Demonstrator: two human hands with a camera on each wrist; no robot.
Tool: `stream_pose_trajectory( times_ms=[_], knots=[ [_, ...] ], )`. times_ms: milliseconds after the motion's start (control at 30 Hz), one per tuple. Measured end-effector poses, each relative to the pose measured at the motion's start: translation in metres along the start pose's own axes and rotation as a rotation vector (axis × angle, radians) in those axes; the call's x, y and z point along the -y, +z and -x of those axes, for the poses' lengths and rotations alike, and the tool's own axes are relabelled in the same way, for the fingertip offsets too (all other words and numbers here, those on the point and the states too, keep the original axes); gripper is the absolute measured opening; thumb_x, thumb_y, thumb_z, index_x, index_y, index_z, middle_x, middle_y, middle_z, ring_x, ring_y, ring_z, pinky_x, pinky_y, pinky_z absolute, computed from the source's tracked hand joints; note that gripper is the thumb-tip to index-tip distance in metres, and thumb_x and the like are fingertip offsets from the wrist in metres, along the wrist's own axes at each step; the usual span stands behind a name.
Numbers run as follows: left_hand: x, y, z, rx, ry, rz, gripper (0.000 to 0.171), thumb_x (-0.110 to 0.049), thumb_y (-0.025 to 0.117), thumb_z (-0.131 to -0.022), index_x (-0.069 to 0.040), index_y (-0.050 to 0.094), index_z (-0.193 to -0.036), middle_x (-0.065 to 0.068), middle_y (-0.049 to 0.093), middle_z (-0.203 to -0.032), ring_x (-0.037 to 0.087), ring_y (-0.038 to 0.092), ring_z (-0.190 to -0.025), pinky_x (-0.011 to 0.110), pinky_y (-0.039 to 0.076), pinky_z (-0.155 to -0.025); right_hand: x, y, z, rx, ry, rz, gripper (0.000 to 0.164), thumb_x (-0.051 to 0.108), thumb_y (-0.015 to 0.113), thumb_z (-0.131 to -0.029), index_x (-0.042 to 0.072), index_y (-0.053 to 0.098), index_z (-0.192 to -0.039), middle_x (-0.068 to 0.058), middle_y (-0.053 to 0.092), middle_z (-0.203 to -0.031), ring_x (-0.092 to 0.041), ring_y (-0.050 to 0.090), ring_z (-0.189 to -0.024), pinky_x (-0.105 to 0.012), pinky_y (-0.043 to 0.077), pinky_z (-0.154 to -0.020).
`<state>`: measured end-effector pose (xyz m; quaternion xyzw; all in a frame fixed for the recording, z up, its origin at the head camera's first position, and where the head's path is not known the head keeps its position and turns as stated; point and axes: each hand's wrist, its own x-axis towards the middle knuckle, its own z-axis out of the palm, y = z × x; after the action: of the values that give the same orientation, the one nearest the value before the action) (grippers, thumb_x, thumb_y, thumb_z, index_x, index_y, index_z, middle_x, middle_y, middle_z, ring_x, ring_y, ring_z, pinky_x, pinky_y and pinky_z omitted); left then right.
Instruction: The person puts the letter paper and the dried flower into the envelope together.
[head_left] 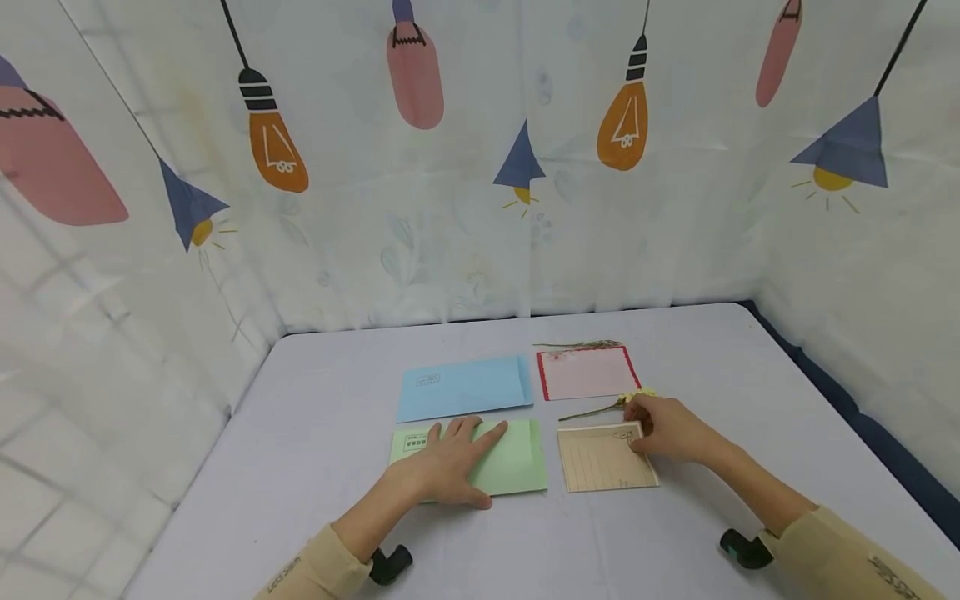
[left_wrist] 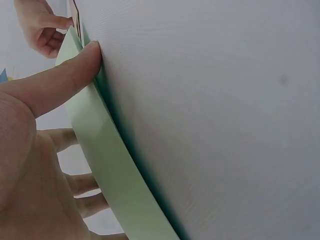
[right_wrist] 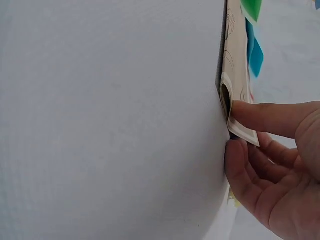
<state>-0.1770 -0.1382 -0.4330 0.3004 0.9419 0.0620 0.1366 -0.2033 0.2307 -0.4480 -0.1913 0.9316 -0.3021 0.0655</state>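
Note:
My left hand [head_left: 450, 462] rests on a pale green envelope [head_left: 517, 458], its fingers spread across the front. In the left wrist view, the thumb lies at the envelope's [left_wrist: 100, 140] near edge. To the right, my right hand [head_left: 667, 429] pinches the right edge of a folded tan sheet of lined letter paper [head_left: 603, 462]. The right wrist view shows the thumb on top of the paper [right_wrist: 235, 65], whose edge curls in a loop there; the other fingers are curled at its corner. A yellow flower stem [head_left: 592, 413] lies just beyond, its bloom partly behind the right hand.
Beyond the green envelope lies a light blue envelope [head_left: 465, 390]. Right of it sits a pink card with a red border [head_left: 588, 377], with a dried flower sprig [head_left: 596, 344] along its far edge. All rest on a white-covered table [head_left: 322, 392] enclosed by printed curtains [head_left: 450, 250].

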Motion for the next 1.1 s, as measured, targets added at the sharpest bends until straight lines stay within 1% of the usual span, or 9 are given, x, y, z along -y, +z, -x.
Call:
stream_pose_trajectory(
  times_ms=[100,267,400,500,633,800,900,1033,1100],
  knots=[
    [0.001,0.000,0.003,0.000,-0.003,0.007,0.100,-0.055,0.075,-0.076,-0.029,0.019,-0.155,0.013,0.026,-0.150,0.031,0.025,-0.137,0.065,0.020,-0.103,0.001,0.001,-0.001,-0.001,0.019,-0.022,0.031,0.008,0.081,-0.075,0.006,0.060,-0.098,-0.001,0.054,-0.082,-0.017,0.049,-0.076,-0.027,0.044,-0.062],
    [0.002,0.002,0.003,0.004,-0.004,0.004,0.101,-0.056,0.075,-0.076,-0.029,0.018,-0.155,0.013,0.025,-0.151,0.031,0.023,-0.138,0.065,0.020,-0.103,-0.002,0.003,0.000,-0.005,0.028,-0.048,0.028,0.009,0.079,-0.077,0.007,0.061,-0.099,-0.001,0.054,-0.082,-0.017,0.049,-0.076,-0.027,0.044,-0.061],
    [0.002,0.000,0.003,0.003,-0.005,0.001,0.102,-0.056,0.075,-0.075,-0.029,0.018,-0.155,0.013,0.025,-0.151,0.030,0.023,-0.138,0.065,0.019,-0.103,-0.006,0.003,0.001,-0.021,0.032,-0.063,0.020,0.007,0.074,-0.083,0.008,0.061,-0.099,0.001,0.056,-0.083,-0.016,0.050,-0.075,-0.026,0.045,-0.060],
    [0.002,0.000,0.002,0.004,0.003,0.006,0.102,-0.056,0.075,-0.075,-0.028,0.019,-0.155,0.013,0.026,-0.150,0.031,0.024,-0.137,0.065,0.020,-0.103,-0.007,0.003,0.001,-0.030,0.053,-0.104,0.014,0.005,0.067,-0.087,0.007,0.062,-0.100,-0.001,0.057,-0.084,-0.016,0.051,-0.073,-0.027,0.047,-0.058],
    [0.003,0.001,0.000,-0.004,0.009,-0.002,0.101,-0.057,0.074,-0.075,-0.028,0.019,-0.155,0.014,0.027,-0.149,0.031,0.025,-0.136,0.065,0.021,-0.102,-0.007,0.002,0.002,-0.050,0.086,-0.148,0.012,0.005,0.063,-0.091,0.006,0.062,-0.103,-0.004,0.056,-0.087,-0.018,0.050,-0.075,-0.027,0.047,-0.057],
    [0.002,0.001,-0.001,-0.007,0.005,0.004,0.102,-0.057,0.075,-0.075,-0.028,0.019,-0.155,0.013,0.027,-0.150,0.031,0.025,-0.136,0.065,0.021,-0.102,-0.009,0.002,0.003,-0.051,0.145,-0.218,0.020,0.010,0.066,-0.090,0.003,0.063,-0.109,-0.005,0.057,-0.090,-0.020,0.052,-0.080,-0.027,0.048,-0.059],
    [0.002,0.001,-0.001,-0.005,0.001,0.010,0.101,-0.056,0.075,-0.075,-0.028,0.020,-0.155,0.014,0.027,-0.150,0.031,0.025,-0.136,0.065,0.020,-0.102,-0.010,0.001,0.002,-0.051,0.186,-0.259,0.020,0.012,0.067,-0.090,0.003,0.064,-0.107,-0.006,0.059,-0.090,-0.020,0.054,-0.080,-0.028,0.050,-0.061],
    [0.002,0.001,-0.001,-0.006,-0.003,0.003,0.102,-0.056,0.075,-0.075,-0.028,0.019,-0.155,0.014,0.027,-0.150,0.031,0.025,-0.136,0.065,0.021,-0.102,-0.010,-0.001,0.001,-0.042,0.203,-0.300,0.017,0.012,0.067,-0.090,0.004,0.064,-0.104,-0.007,0.059,-0.090,-0.022,0.055,-0.079,-0.029,0.050,-0.061],
    [0.002,0.001,-0.001,-0.006,-0.004,0.004,0.102,-0.056,0.075,-0.075,-0.029,0.019,-0.155,0.014,0.027,-0.150,0.032,0.025,-0.137,0.065,0.020,-0.102,-0.011,-0.002,0.001,-0.034,0.195,-0.315,0.016,0.012,0.066,-0.090,0.005,0.063,-0.104,-0.007,0.059,-0.090,-0.022,0.055,-0.079,-0.030,0.050,-0.061]
  ],
)
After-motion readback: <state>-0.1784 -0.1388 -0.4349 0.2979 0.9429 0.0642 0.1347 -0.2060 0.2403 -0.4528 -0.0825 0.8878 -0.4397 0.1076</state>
